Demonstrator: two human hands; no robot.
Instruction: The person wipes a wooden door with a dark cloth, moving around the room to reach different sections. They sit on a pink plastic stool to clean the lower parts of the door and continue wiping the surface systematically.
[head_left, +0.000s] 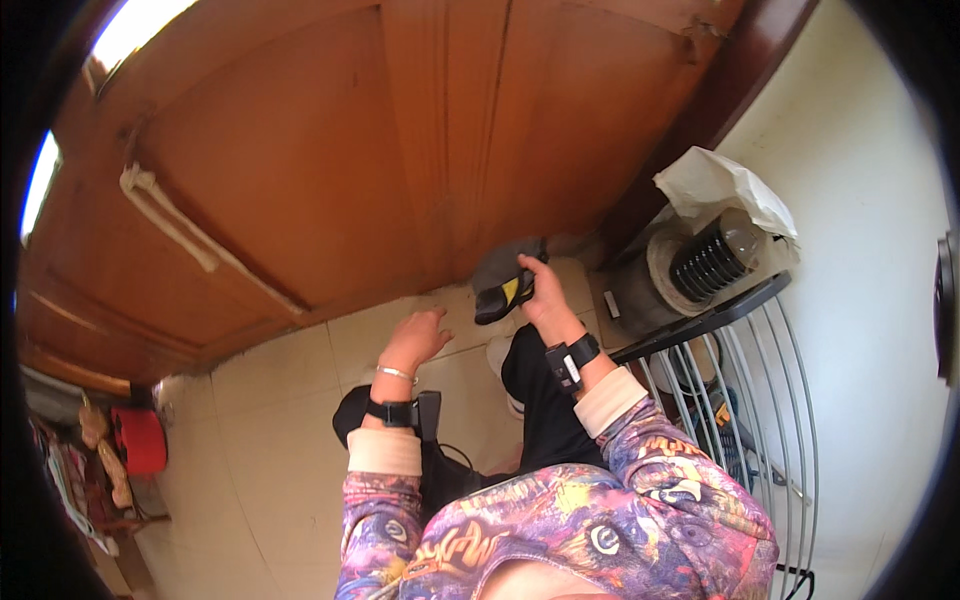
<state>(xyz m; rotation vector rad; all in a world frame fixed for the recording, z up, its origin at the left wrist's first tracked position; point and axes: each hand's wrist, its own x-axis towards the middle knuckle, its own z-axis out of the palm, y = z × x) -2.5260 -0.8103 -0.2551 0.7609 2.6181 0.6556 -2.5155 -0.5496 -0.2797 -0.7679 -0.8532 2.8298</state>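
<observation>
My right hand grips a dark grey and black item with a yellow patch, low in front of the wooden door. Whether that item is a shoe or a cap I cannot tell. My left hand hovers above the tiled floor, to the left of the item and apart from it. Nothing shows in the left hand; its thumb stands away from the loosely bent fingers. Both wrists carry black strapped devices.
On my right stands a metal-barred rack against the white wall. Beyond it are a black coiled object and a pale plastic bag. A cord hangs on the door. A red object lies at left.
</observation>
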